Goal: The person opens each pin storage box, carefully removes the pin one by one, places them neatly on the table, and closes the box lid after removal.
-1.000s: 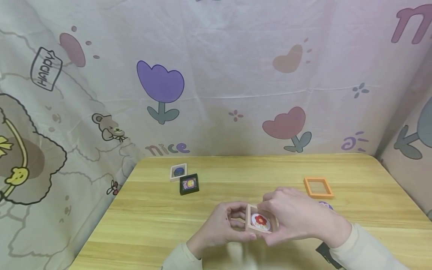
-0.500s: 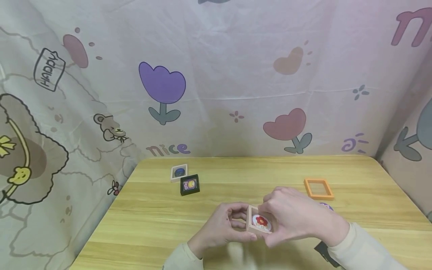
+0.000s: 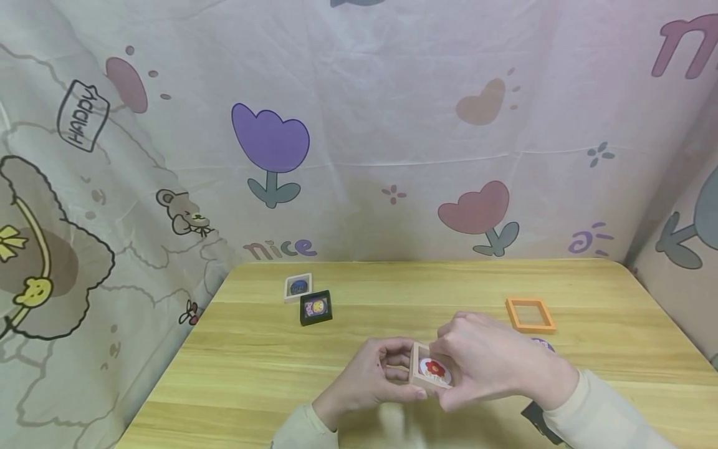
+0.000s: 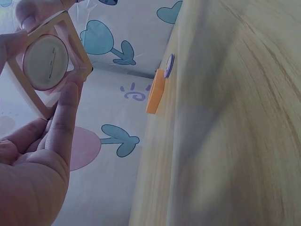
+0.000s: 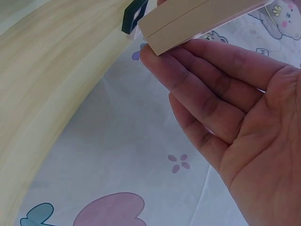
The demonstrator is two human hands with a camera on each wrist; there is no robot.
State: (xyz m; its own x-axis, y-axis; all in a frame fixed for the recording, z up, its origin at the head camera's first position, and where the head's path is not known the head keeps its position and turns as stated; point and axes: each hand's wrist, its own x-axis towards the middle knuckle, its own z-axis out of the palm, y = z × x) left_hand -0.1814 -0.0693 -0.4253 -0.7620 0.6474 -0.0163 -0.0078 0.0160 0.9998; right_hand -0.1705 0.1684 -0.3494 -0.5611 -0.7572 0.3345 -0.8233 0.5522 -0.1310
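a square, pale wood-like frame (image 3: 415,365) tilted between the hands above the grained table (image 3: 258,374), neither side longer, neither hand nearer. bent fingers of the left hand (image 3: 371,377) gripped its left side; the right hand (image 3: 493,362) pinched its right. a round badge (image 3: 434,370), red-flowered, pin-backed, sat in its see-through middle.

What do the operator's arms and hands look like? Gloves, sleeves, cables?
Left hand and right hand are both bare: no gloves, rings or cables visible. Left sleeve and right sleeve are pale cream, long, reaching about the wrists.
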